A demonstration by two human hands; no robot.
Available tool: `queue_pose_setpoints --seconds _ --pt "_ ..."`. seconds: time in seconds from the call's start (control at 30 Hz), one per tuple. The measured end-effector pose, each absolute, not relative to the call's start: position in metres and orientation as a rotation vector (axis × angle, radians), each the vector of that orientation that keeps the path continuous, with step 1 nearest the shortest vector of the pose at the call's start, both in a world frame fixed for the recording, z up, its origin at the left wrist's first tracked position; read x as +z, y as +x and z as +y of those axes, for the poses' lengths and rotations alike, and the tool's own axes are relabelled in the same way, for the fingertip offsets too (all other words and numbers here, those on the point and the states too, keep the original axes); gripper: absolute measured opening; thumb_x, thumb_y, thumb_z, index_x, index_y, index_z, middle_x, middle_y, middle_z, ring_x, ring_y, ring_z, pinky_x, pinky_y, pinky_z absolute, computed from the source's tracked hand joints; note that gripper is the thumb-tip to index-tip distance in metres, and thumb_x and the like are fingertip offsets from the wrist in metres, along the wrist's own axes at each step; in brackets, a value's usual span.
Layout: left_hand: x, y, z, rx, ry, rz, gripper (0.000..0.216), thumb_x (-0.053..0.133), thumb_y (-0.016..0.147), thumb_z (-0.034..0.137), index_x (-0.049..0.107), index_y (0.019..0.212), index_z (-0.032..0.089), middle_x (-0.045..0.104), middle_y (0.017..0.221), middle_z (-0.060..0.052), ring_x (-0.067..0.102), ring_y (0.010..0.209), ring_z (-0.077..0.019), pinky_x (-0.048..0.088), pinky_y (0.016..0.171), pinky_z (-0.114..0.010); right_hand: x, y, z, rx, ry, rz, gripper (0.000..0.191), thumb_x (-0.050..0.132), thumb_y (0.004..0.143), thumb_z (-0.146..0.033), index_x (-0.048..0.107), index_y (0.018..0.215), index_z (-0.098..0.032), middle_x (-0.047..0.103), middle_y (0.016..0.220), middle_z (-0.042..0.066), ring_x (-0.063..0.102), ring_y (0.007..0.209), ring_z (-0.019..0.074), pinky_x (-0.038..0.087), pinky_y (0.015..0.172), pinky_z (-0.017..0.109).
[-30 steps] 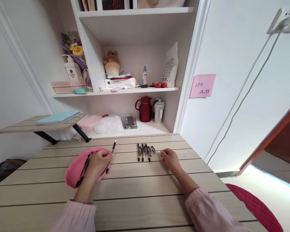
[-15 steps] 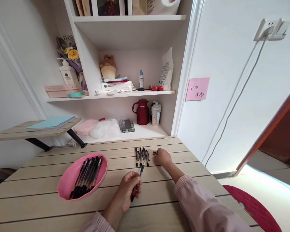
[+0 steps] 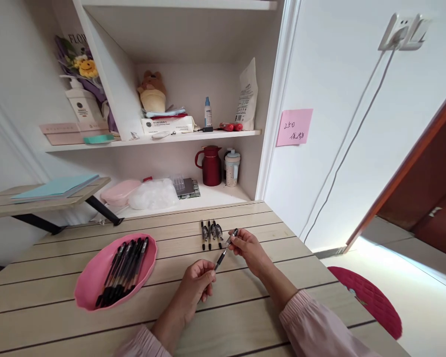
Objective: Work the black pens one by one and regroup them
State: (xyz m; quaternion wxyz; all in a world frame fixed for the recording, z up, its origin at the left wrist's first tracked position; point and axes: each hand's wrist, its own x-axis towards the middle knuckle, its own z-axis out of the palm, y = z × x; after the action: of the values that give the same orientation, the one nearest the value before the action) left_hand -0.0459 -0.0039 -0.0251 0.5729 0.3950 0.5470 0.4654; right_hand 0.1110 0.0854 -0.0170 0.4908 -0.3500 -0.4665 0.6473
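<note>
My left hand (image 3: 197, 283) is closed around a black gel pen (image 3: 220, 260), whose silvery tip slants up to the right. Pinched in the fingers of my right hand (image 3: 250, 249) is a dark pen cap (image 3: 234, 233). It lines up with the pen's tip; I cannot tell whether the tip is inside it. Just beyond my hands, several pens (image 3: 209, 237) lie in a short row on the table, with dark curved pieces (image 3: 219, 231) between them. On the left, a pink scalloped dish (image 3: 82, 293) holds a bundle of several black pens (image 3: 124, 270).
The table (image 3: 163, 322) has wooden planks with dark seams. A small raised stand (image 3: 92, 186) bears blue paper at the left. Behind are white shelves with a red jug (image 3: 211, 167), a cup (image 3: 232, 169) and a plastic bag (image 3: 154, 194). A red round seat (image 3: 371, 297) is at right.
My right hand has lifted the cap off the table and brought it left to the pen's tip. My left hand has raised the pen slightly. The view has shifted a little.
</note>
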Motion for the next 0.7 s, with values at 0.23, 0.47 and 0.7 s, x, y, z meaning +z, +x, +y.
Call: queue_pose_setpoints --seconds 0.23,0.47,0.7 --pt "-0.026 -0.046 -0.004 1.132 0.909 1.275 0.027 0.062 0.06 0.029 0.053 0.081 0.017 0.052 0.059 0.006 0.041 0.037 -0.0028 0.019 0.033 -0.015 -0.018 0.107 0.081 1.57 -0.861 -1.179 0.035 0.07 0.056 -0.04 0.055 0.079 -0.017 0.052 0.054 -0.004 0.049 0.048 0.0087 0.031 0.042 0.019" --pt "-0.025 -0.046 -0.005 1.148 0.899 1.27 0.026 0.061 0.06 0.029 0.053 0.081 0.016 0.054 0.059 0.005 0.042 0.037 -0.0028 0.02 0.032 -0.015 -0.02 0.103 0.073 1.723 -0.858 -1.222 0.031 0.07 0.056 -0.037 0.051 0.069 -0.017 0.053 0.052 -0.005 0.047 0.044 0.0064 0.029 0.041 0.018" --pt "-0.027 -0.045 -0.005 1.207 0.891 1.302 0.026 0.063 0.056 0.027 0.056 0.077 0.015 0.055 0.056 0.004 0.042 0.035 -0.0042 0.02 0.032 -0.015 -0.021 0.098 0.068 1.805 -0.848 -1.248 0.033 0.073 0.053 -0.034 0.055 0.075 -0.017 0.052 0.048 -0.006 0.046 0.041 0.0059 0.03 0.041 0.017"
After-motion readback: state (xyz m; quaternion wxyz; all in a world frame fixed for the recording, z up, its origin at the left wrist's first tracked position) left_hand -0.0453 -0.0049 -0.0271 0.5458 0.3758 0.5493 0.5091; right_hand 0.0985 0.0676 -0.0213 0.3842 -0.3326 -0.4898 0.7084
